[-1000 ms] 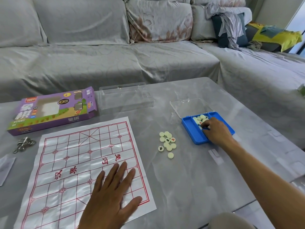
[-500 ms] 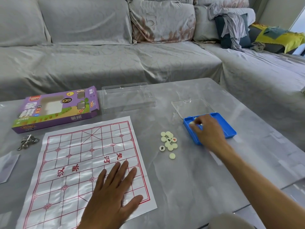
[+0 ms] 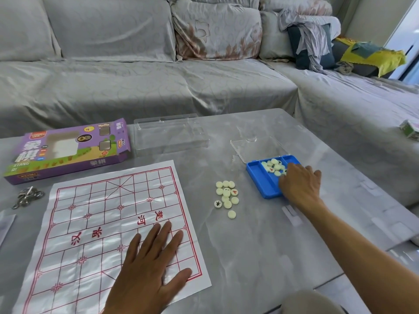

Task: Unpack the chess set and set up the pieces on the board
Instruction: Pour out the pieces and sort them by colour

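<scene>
Head view: right hand (image 3: 300, 184) returned into blue tray (image 3: 260, 177).

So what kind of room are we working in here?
Most likely a home living room: a grey covered corner sofa with cushions wraps round a low marble-look table, and loose clothes lie draped at the sofa's far end.

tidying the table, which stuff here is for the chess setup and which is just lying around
For the job: paper board, loose pieces, blue tray with more pieces.
Lying about: purple box, clear lid, metal puzzle rings.
</scene>
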Tool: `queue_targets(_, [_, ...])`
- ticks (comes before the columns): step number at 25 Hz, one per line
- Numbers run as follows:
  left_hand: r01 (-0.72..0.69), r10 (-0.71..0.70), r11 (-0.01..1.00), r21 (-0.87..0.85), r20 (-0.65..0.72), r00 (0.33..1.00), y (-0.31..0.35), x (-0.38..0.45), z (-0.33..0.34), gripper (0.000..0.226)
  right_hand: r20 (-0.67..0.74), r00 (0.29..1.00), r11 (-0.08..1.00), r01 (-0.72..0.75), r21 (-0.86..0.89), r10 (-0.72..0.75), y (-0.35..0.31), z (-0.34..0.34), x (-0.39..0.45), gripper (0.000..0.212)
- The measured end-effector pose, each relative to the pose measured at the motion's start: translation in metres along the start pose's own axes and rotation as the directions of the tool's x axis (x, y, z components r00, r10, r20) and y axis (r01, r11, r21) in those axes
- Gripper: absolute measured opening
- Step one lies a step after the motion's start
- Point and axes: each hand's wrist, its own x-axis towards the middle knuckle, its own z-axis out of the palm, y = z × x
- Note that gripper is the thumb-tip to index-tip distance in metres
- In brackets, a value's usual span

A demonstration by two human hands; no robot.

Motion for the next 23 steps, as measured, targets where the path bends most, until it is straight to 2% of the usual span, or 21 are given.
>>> queue_targets(1, [0.004,-0.004,1.000,0.001,-0.002,1.000,0.000,0.000,0.000,0.073,0.068,0.998,0.996,-0.007,-0.086,0.012,0.007,0.003,0.002,0.008])
queue_targets(3, [0.003,-0.003,1.000,0.009,-0.012,1.000,0.001,0.000,0.000,0.073,0.100,0.995,0.994,0.028,-0.102,-0.017,0.010,0.010,0.003,0.007])
queue_targets(6, [-0.012,0.012,1.000,0.008,-0.012,1.000,-0.001,0.001,0.001,0.072,0.059,0.998,0.997,0.013,0.071,-0.017,0.012,0.015,0.010,0.013])
queue_targets(10, [-0.021,0.021,1.000,-0.012,-0.012,1.000,-0.003,0.002,0.003,0.075,0.124,0.992,0.961,-0.016,0.277,-0.019,0.024,0.019,0.014,0.021])
queue_targets(13, [-0.020,0.020,1.000,-0.013,-0.010,1.000,-0.002,0.002,0.002,0.074,0.025,1.000,0.910,-0.024,0.413,0.015,0.016,0.006,0.004,0.016])
queue_targets(14, [-0.015,0.015,1.000,-0.012,-0.006,1.000,-0.002,0.002,0.001,0.074,-0.029,1.000,0.876,0.016,0.482,-0.003,0.005,0.001,-0.004,0.013])
queue_targets(16, [-0.004,0.004,1.000,-0.016,0.005,1.000,0.000,0.002,-0.002,0.074,-0.067,0.986,0.796,0.161,0.583,-0.150,-0.030,-0.007,-0.030,0.008])
queue_targets(18, [0.001,-0.001,1.000,-0.015,0.006,1.000,0.001,0.002,-0.003,0.073,-0.004,0.942,0.752,0.270,0.601,-0.334,-0.063,-0.006,-0.057,0.006])
queue_targets(19, [0.002,-0.002,1.000,-0.016,0.004,1.000,0.001,0.001,-0.003,0.073,0.032,0.924,0.751,0.289,0.594,-0.381,-0.073,-0.002,-0.065,0.009])
queue_targets(21, [0.005,-0.005,1.000,-0.021,0.003,1.000,0.001,0.000,-0.002,0.073,0.046,0.920,0.759,0.292,0.582,-0.389,-0.077,0.005,-0.067,0.015])
queue_targets(23, [0.007,-0.008,1.000,-0.022,-0.003,1.000,0.001,0.001,-0.004,0.072,-0.019,0.938,0.730,0.282,0.623,-0.346,-0.067,0.000,-0.060,0.018])
